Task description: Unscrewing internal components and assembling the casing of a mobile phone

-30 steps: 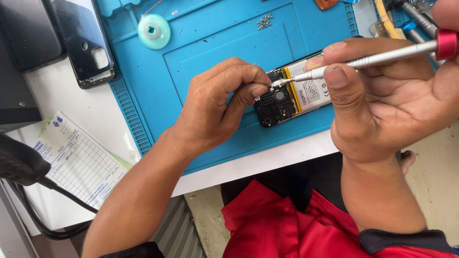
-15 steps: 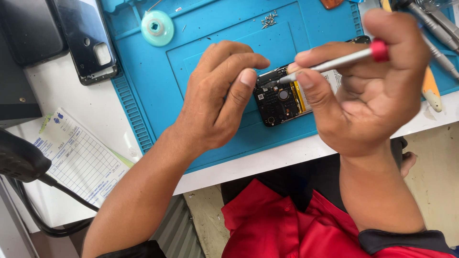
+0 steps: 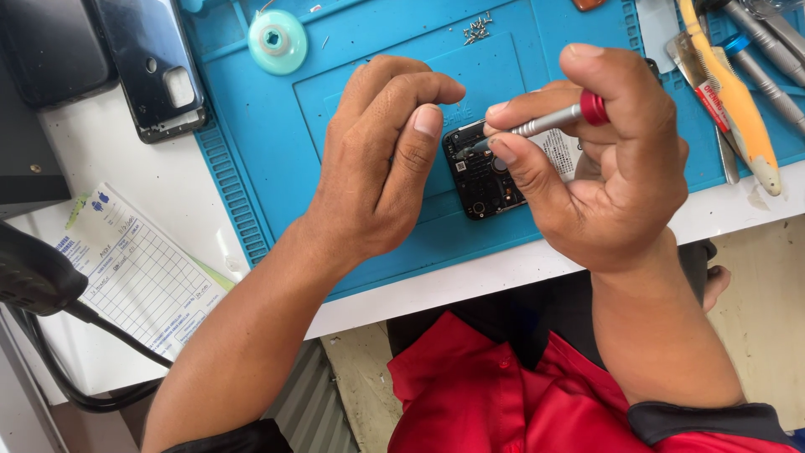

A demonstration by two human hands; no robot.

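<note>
The right hand had its fingers clamped on a slim silver screwdriver with a red cap, its tip set down on the opened phone. That phone lay face down on the blue work mat, near the mat's 6 o'clock edge, circuit board bared. The left hand hung at the phone's 9 o'clock, fingers curled loosely together and holding nothing, its fingertips just beside the phone's edge. A small heap of screws sat at the phone's 12 o'clock. A dark phone back cover lay at 10 o'clock, a printed form on the white desk at 8 o'clock, and tools at 2 o'clock.
</note>
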